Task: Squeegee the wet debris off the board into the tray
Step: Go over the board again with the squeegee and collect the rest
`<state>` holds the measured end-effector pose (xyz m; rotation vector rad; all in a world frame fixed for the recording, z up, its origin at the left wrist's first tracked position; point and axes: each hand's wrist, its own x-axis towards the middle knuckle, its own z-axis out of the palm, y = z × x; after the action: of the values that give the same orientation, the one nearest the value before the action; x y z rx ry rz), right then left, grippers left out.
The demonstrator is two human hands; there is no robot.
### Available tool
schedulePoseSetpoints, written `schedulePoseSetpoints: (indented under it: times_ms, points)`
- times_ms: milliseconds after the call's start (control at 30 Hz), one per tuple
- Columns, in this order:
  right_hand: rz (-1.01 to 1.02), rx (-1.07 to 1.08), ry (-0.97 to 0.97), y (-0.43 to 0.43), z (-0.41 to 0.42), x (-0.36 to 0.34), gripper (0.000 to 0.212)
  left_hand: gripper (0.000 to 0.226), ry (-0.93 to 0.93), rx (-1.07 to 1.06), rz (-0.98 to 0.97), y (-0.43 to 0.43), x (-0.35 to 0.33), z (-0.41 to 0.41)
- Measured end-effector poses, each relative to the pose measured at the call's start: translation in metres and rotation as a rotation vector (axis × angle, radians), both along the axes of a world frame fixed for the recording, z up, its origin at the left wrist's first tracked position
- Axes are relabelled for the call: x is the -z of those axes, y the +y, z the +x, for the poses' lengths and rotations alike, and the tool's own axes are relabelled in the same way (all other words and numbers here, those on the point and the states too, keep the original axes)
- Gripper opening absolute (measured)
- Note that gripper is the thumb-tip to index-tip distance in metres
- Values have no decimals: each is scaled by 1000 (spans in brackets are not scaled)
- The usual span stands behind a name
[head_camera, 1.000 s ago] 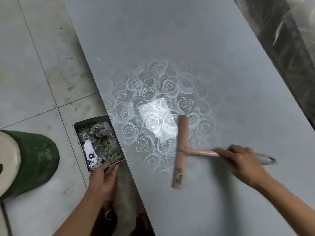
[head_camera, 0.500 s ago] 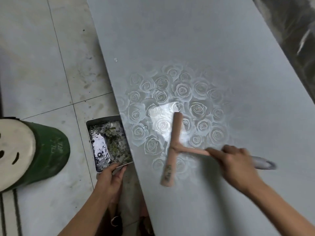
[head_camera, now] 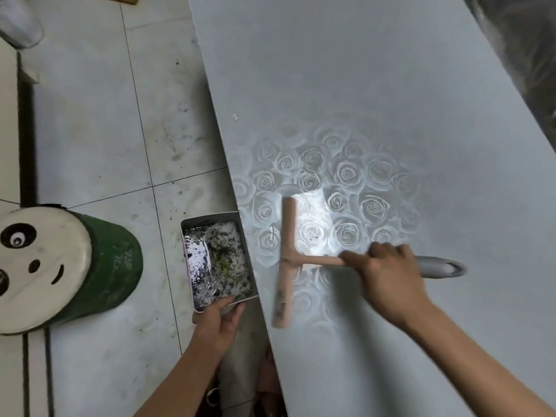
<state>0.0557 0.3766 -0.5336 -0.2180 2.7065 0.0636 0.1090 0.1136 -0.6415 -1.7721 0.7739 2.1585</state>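
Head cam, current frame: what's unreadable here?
- Head view, squeegee: the lower end is motion-blurred, and the blade edge is hidden beneath its own head.
- Head view, mid-handle: covered by the right hand.
- Head view, tray: the near corner is covered by the left hand. Whether its rim touches the board is unclear.
- Head view, debris: it shows in the tray, but any on the board is lost in glare.

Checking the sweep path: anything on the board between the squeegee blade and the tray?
Nothing visible. Only wet board surface lies between the squeegee and the tray, which the left hand holds at the board's edge.
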Motion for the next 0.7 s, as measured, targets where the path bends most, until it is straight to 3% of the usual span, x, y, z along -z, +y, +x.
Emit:
schedulePoseSetpoints:
  times_ms: [100, 200, 367, 567, 700]
  points:
    - [-74, -57, 19, -45, -19, 10, 41, 20, -1, -16, -7, 1, 0, 2]
    - [-81, -56, 100, -32, -24, -2, 35, 17, -9, -30, 19, -1, 5, 4]
    - [49, 38, 36, -11, -12, -8, 37, 16, 2, -44, 38, -4, 10, 6]
    - [-70, -44, 84, -73, -32, 11, 38, 15, -1, 39, 56, -9, 8, 1]
    - [-78, 52, 121, -42, -31, -3, 34, 19, 2, 18, 45, -15, 9, -9]
